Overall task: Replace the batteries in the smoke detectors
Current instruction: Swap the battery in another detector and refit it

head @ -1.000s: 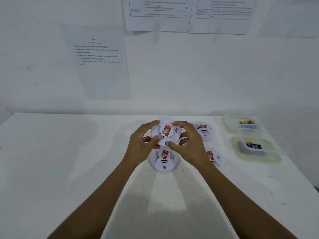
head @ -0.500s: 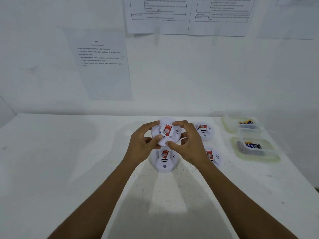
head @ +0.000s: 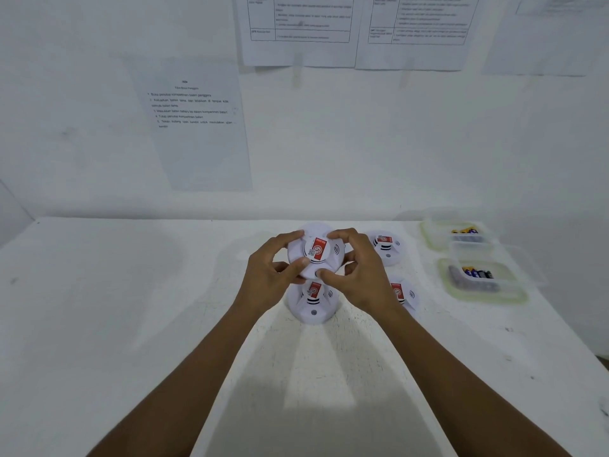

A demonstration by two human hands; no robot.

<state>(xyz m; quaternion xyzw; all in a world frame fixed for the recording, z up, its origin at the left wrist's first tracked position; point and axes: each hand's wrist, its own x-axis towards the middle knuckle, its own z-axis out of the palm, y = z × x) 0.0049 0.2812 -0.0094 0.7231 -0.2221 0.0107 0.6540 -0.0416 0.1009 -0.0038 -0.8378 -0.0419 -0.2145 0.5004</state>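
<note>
Barely shifted, left hand [head: 263, 285] and right hand [head: 369, 282] grip the raised detector [head: 316, 255]; far tub [head: 424, 235] and near tub [head: 487, 299] hold batteries [head: 476, 273].

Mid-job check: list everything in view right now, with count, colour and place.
held detector: one, white with red label, above table centre, in both hands
table detectors: three, white with red labels; one below the held one, two to its right
tubs: two, clear with greenish rims, table's right side
batteries: several, dark, blue and yellow, in both tubs
papers: four, white, on wall
table: one, white
left hand: grips held detector's left rim
right hand: grips its right rim
</note>
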